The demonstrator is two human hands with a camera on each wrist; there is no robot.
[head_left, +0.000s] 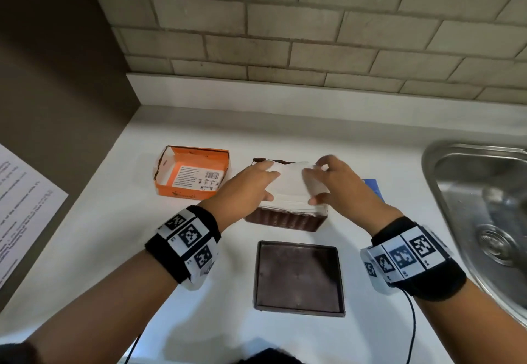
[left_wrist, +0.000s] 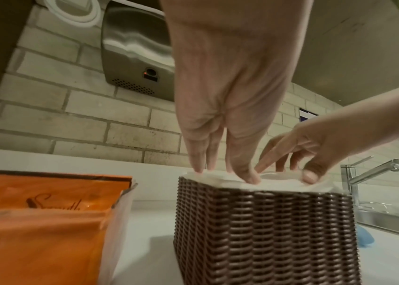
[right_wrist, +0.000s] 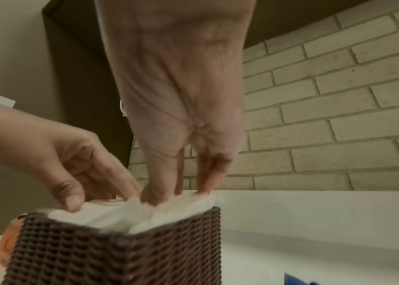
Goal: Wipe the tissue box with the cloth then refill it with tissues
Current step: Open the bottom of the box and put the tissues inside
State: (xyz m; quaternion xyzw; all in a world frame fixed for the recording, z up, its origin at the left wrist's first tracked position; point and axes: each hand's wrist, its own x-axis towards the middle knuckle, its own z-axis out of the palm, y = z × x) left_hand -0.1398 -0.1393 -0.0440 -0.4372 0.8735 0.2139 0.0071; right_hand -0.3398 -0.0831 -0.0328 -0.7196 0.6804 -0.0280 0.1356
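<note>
A brown woven tissue box stands open-topped in the middle of the white counter. A stack of white tissues sits in its mouth, rising slightly above the rim. My left hand presses the stack's left side with straight fingers. My right hand presses the right side, its fingertips and thumb on the paper. The left wrist view shows the tissues level with the top of the box. The blue cloth lies behind my right hand. The box's brown lid lies flat in front.
An empty orange tissue carton stands left of the box. A steel sink with a tap is at the right. A hand dryer hangs on the brick wall behind. A printed sheet is at the far left.
</note>
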